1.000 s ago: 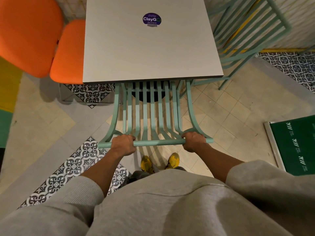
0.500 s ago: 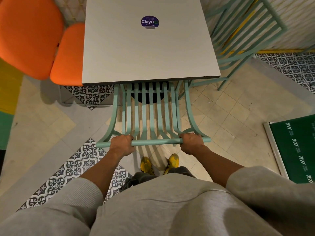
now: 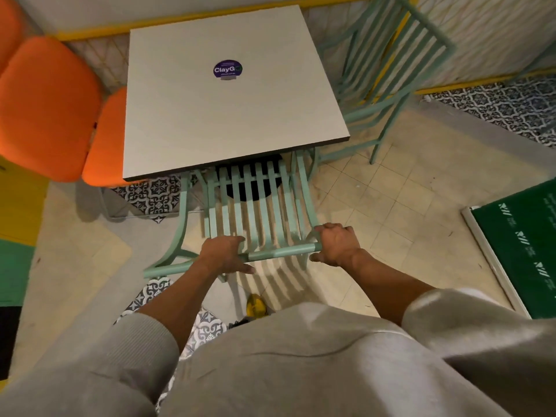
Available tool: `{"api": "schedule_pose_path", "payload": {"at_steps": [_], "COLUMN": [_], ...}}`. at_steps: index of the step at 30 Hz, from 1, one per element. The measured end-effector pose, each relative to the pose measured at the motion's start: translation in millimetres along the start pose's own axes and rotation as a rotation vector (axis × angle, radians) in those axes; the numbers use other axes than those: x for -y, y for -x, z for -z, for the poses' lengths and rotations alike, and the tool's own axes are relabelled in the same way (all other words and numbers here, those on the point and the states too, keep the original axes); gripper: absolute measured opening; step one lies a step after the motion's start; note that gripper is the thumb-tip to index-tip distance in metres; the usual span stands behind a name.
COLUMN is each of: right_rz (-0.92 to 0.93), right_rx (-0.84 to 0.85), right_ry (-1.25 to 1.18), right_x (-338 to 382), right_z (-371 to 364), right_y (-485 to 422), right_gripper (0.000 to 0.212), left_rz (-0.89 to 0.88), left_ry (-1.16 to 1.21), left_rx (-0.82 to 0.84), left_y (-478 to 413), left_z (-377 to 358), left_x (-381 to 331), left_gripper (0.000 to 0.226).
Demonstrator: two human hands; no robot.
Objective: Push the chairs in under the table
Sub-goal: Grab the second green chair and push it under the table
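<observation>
A mint-green slatted chair (image 3: 264, 212) stands in front of me, its seat tucked beneath the near edge of the pale square table (image 3: 210, 124). My left hand (image 3: 224, 254) lies over the middle of the chair's top rail, fingers curled around it and thumb stretched out. My right hand (image 3: 337, 245) grips the right end of that rail. The rail slants, its left end lower in the view. A second mint-green chair (image 3: 388, 70) stands at the table's right side, angled, with its seat partly below the tabletop.
Orange padded seats (image 3: 48, 109) sit close against the table's left side. A green board with a white frame (image 3: 523, 245) lies on the floor at the right. One yellow shoe (image 3: 255, 305) shows below the rail. A purple sticker (image 3: 227, 69) marks the tabletop.
The view has lifted and swung, showing the whole tabletop. The chair's rail now sits skewed, and both hands sit further right along it while still holding it.
</observation>
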State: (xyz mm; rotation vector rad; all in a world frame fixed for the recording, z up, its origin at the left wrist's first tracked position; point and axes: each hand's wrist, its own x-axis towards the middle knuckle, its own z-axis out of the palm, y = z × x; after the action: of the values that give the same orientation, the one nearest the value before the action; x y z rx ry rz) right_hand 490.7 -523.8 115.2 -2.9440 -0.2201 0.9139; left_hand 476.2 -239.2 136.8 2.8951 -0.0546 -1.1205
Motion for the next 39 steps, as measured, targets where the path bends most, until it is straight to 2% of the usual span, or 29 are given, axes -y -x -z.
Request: {"api": "schedule_pose_path", "payload": {"at_steps": [5,12,19,24,30,39], "right_rz": [-0.053,-0.269,-0.438,-0.465,-0.471,-0.435], "right_rx": [-0.045,-0.050,-0.078,-0.080,0.018,0.166], "right_ry": [-0.033,-0.125,-0.208,-0.243,-0.248,-0.243], "right_x": [-97,-270,-391,-433,-488,-576], "right_z": [3,-19,-32,-44,-41,36], "right_y": [38,112,169,171,143,67], "right_gripper": [0.084,0.078,0.069,0.073,0.083,0.094], "left_rz": [-0.112,-0.318,-0.429,-0.468,-0.481,-0.353], "left_ry": [-0.085,-0.122,-0.270,-0.330,-0.345,-0.223], "left_rx": [-0.006,-0.068,-0.106,-0.099,-0.014,0.176], "left_y": [5,6,-14,-47,-104,-182], "left_z": [10,4,25,29,20,34], "left_x": [-106,-290,-427,-483,-539,-593], "left_gripper": [0.122,0.109,0.117,0.115,0.112,0.110]}}
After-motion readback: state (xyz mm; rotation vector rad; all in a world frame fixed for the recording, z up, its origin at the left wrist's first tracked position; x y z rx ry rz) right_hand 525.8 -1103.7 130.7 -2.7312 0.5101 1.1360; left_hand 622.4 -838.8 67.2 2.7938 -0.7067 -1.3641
